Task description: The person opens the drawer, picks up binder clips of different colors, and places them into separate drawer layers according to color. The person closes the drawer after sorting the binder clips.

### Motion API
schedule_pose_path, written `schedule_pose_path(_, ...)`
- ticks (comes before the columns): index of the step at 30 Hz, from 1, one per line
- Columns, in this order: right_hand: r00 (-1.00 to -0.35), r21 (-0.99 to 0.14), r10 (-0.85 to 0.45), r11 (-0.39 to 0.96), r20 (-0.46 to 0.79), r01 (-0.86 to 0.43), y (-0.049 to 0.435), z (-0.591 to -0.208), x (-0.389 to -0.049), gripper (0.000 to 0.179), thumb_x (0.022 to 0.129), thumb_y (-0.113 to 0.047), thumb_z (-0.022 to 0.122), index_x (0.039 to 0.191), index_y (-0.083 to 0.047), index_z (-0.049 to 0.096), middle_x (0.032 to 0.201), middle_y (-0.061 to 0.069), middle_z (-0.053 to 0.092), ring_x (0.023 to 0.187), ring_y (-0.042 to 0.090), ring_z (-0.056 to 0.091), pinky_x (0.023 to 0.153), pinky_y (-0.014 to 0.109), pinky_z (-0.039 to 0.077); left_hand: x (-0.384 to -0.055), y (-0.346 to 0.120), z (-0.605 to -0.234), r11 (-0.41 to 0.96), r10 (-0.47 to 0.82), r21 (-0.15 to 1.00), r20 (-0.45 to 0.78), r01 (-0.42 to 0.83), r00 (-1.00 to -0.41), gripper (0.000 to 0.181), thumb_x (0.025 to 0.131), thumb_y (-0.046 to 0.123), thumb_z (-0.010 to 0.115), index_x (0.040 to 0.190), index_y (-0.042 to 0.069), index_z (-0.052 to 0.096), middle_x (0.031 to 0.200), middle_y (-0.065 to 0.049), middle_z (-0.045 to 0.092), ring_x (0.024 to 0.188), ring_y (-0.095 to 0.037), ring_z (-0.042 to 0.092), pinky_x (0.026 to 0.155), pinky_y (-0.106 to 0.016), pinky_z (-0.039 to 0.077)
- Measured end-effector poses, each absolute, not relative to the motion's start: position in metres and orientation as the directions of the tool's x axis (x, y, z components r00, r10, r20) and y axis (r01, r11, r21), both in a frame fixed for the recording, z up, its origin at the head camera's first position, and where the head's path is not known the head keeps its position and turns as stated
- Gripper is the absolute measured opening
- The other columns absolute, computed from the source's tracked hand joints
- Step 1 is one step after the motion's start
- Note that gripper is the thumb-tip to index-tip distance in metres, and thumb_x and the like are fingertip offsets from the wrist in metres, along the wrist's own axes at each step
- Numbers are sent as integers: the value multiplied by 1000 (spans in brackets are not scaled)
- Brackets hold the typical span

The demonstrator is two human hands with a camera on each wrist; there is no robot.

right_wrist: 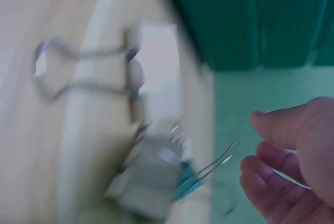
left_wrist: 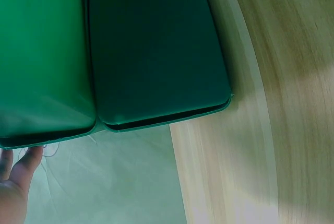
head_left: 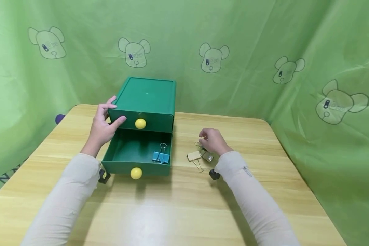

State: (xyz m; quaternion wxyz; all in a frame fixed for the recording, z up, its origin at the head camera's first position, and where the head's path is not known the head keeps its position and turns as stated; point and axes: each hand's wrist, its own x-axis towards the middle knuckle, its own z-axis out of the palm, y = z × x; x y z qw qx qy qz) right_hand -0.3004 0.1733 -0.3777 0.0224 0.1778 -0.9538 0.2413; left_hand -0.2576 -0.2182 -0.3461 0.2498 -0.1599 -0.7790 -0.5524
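Observation:
My left hand holds the left front corner of a green two-drawer cabinet, its thumb on the upper drawer's front and its fingers along the side. Below, the lower drawer is pulled out, with blue binder clips in its right front corner. To the right, my right hand hovers over a small group of binder clips, its fingers bent. In the right wrist view, thumb and fingers are apart with nothing visible between them. Close by lie a pale gold clip, a silver clip and a teal clip.
A wooden table carries everything. Round yellow knobs stick out from both drawer fronts. Green curtains printed with bear heads hang behind the table and along its right side.

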Motion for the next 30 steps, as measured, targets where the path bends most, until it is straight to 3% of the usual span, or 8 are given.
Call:
schedule_pose_path(10, -963, -459, -270, 855, 5, -242, 199, -406, -311, 22, 89, -11, 70, 108, -2, 64, 122, 22, 60, 114, 39, 54, 98, 51, 42, -258, -219, -347, 350, -19, 782, 557, 517, -830, 44, 91, 14, 70, 123, 3, 41, 155, -3, 33, 142, -24, 28, 113, -48, 22)
schedule_pose_path(16, -965, -507, -258, 838, -44, -201, 199, -412, -312, 25, 87, -13, 73, 108, -4, 62, 108, 15, 64, 90, 27, 59, 81, 41, 50, -257, -219, -347, 344, -28, 786, 556, 514, -831, 44, 91, 15, 70, 122, 4, 42, 155, -3, 34, 142, -24, 28, 114, -47, 21)
schedule_pose_path(22, -967, -538, -245, 825, -68, -172, 200, -418, -311, 28, 82, -15, 79, 96, -5, 57, 83, 7, 58, 69, 19, 52, 63, 32, 46, -259, -217, -346, 343, -28, 786, 556, 515, -831, 44, 91, 15, 69, 123, 4, 41, 155, -2, 34, 142, -23, 29, 114, -47, 22)
schedule_pose_path(26, -972, -537, -222, 831, -77, -147, 199, -421, -311, 30, 83, -21, 79, 94, -7, 54, 77, 5, 51, 65, 19, 46, 59, 32, 41, -259, -218, -347, 345, -26, 783, 560, 518, -828, 44, 91, 13, 69, 123, 3, 41, 155, -2, 34, 142, -23, 28, 114, -46, 22)
schedule_pose_path(30, -973, -528, -217, 837, -76, -145, 197, -421, -313, 32, 84, -24, 78, 96, -8, 53, 81, 6, 54, 68, 20, 48, 62, 33, 42, -258, -218, -348, 345, -33, 782, 562, 519, -826, 43, 90, 10, 69, 122, 2, 41, 154, -3, 34, 142, -23, 28, 114, -47, 21)
